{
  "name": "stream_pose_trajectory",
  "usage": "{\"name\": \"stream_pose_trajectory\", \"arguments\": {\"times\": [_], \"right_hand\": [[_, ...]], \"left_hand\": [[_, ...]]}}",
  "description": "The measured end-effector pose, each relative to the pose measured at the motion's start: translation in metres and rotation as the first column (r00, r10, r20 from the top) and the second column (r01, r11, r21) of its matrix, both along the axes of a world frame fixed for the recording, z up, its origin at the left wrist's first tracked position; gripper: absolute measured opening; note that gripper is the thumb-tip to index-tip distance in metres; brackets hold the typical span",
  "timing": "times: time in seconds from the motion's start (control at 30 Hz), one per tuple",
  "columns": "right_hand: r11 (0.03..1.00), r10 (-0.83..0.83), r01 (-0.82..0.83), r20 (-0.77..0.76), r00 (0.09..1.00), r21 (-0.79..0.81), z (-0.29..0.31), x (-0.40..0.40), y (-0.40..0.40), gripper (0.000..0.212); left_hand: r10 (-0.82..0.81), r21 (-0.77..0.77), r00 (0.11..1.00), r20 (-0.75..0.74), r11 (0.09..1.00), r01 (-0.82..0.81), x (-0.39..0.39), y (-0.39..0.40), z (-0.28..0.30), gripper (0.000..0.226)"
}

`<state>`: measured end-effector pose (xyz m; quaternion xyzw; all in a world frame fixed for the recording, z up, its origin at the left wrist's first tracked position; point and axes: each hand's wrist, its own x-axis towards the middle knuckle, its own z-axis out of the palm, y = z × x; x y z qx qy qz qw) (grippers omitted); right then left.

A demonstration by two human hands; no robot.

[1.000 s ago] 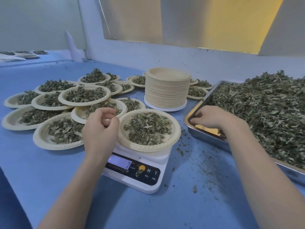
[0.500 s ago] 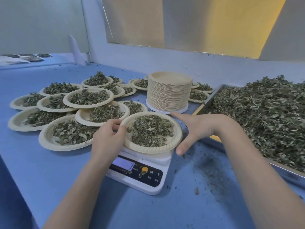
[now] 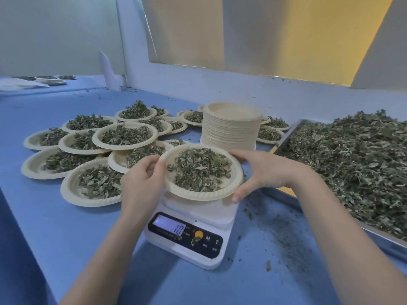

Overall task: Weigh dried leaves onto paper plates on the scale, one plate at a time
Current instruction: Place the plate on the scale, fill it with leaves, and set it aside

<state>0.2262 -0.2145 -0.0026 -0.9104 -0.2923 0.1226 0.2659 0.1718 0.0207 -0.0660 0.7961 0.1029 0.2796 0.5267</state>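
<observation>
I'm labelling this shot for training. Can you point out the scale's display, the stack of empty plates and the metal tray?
Lit display of the white scale (image 3: pixel 168 223), head view: middle of the screen.
Stack of empty beige paper plates (image 3: pixel 230 133), head view: side of the stack.
Metal tray of dried leaves (image 3: pixel 284 140), head view: near-left rim.

Single head-worn wide view, looking forward and down, close over the scale (image 3: pixel 189 230), blue table (image 3: pixel 66 227) beyond

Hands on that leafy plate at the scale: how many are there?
2. The left hand grips the plate at its left rim, and the right hand holds its right rim, at the scale. No other hands show.
</observation>
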Motion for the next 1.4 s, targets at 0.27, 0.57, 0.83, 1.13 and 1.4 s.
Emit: {"name": "stream_pose_trajectory", "arguments": {"times": [0.27, 0.57, 0.83, 1.13, 1.4], "right_hand": [[0.903, -0.208, 0.148, 0.11, 0.972, 0.404, 0.011, 0.025, 0.059, 0.051], [0.894, -0.214, 0.232, -0.09, 0.973, 0.384, 0.045, 0.098, 0.197, 0.035], [0.845, -0.289, 0.331, -0.163, 0.943, 0.421, 0.048, 0.207, 0.289, 0.01], [0.849, -0.443, 0.433, -0.039, 0.896, 0.304, 0.006, 0.287, 0.338, 0.022], [0.948, -0.315, 0.319, 0.199, 0.928, 0.013, -0.011, 0.301, 0.354, 0.033]], "left_hand": [[0.056, -0.025, 0.998, -0.001, 0.998, -0.056, 0.011, 0.053, 0.043, 0.024], [0.158, -0.037, 0.985, -0.074, 0.986, -0.161, 0.061, 0.156, 0.081, 0.028], [0.161, 0.02, 0.96, -0.231, 0.987, -0.16, 0.166, 0.237, 0.108, 0.036], [0.14, 0.134, 0.891, -0.431, 0.987, -0.091, 0.254, 0.286, 0.065, 0.014], [0.203, 0.367, 0.837, -0.508, 0.93, -0.003, 0.265, 0.293, 0.039, 0.026]]}}
